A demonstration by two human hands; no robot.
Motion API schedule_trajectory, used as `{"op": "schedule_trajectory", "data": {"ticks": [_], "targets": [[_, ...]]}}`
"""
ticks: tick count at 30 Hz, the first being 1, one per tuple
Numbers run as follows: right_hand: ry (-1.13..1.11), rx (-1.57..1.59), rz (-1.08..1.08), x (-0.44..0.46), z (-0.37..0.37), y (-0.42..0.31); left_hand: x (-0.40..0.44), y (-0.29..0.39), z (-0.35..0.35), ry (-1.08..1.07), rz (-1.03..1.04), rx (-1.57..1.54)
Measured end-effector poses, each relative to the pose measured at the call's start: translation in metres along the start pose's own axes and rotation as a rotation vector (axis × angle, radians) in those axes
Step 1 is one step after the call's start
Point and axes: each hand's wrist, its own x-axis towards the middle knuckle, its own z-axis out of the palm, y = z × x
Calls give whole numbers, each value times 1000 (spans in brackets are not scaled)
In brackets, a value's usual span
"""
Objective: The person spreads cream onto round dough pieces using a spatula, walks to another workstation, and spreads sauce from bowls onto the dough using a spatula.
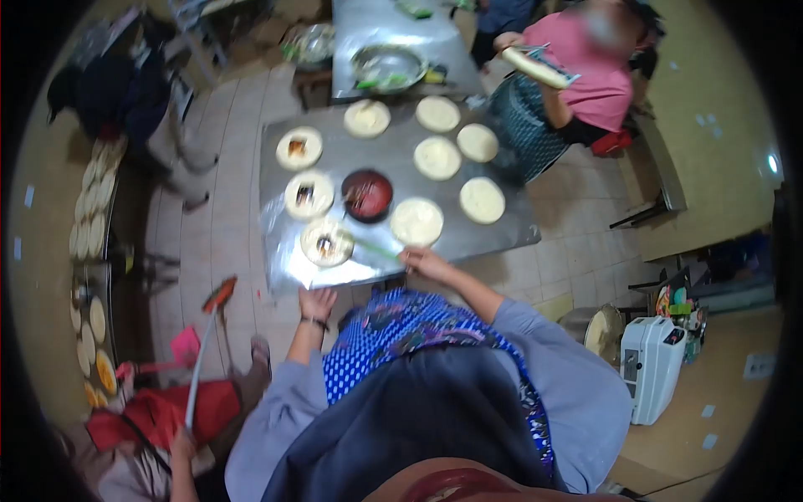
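My right hand (427,263) is closed around the end of a thin green-handled utensil (376,249). Its far end lies over a round of dough (314,253) with a dark and white filling patch in the middle; blur hides the kind of head. My left hand (317,303) is at the table's front edge, just below that round, its fingers spread and nothing in them. Behind the round sit two more dough rounds (299,140) with dark patches. A dark bowl of red sauce (373,191) stands beside them, and a plain dough round (416,221) lies to its right.
Several plain rounds (437,158) cover the metal table's (385,272) right and far side. A person in pink (577,71) holds a long pale piece at the right. Lower left, another person grips a long-handled tool (196,368). A white appliance (657,368) stands at right.
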Motion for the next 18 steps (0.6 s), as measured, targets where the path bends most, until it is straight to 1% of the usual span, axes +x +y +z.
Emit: {"op": "schedule_trajectory", "data": {"ticks": [1,2,3,4,6,8,9,11,13,14,15,16,17,18], "targets": [[24,9,6,-4,3,-3,16,-1,-13,-163,17,54],[31,10,17,-6,5,-8,6,-4,-7,-163,42,-26],[30,-131,-84,-3,2,-2,-2,-7,0,-111,71,-93],[62,-168,-60,-2,2,-3,-5,-6,4,-139,77,-72],[37,-181,-35,-2,7,-16,-32,-3,23,-16,105,-81],[61,-141,-82,7,14,-14,-30,1,30,102,110,-120],[14,-155,-91,10,17,-15,-31,1,32,122,133,-160],[53,-107,-13,16,20,-18,-35,2,36,187,158,-96],[-21,-94,-101,29,19,-11,-40,1,36,124,256,-59],[-25,-115,-61,29,24,-22,-49,4,44,98,264,-91],[-71,-52,-100,41,22,-14,-52,10,45,115,220,-16],[-81,-46,-96,49,23,-12,-15,0,30,161,196,-52],[-75,-10,-124,50,25,-12,-11,-5,30,178,180,-59],[-103,-40,-113,56,23,-13,0,-9,24,67,162,-20]]}}
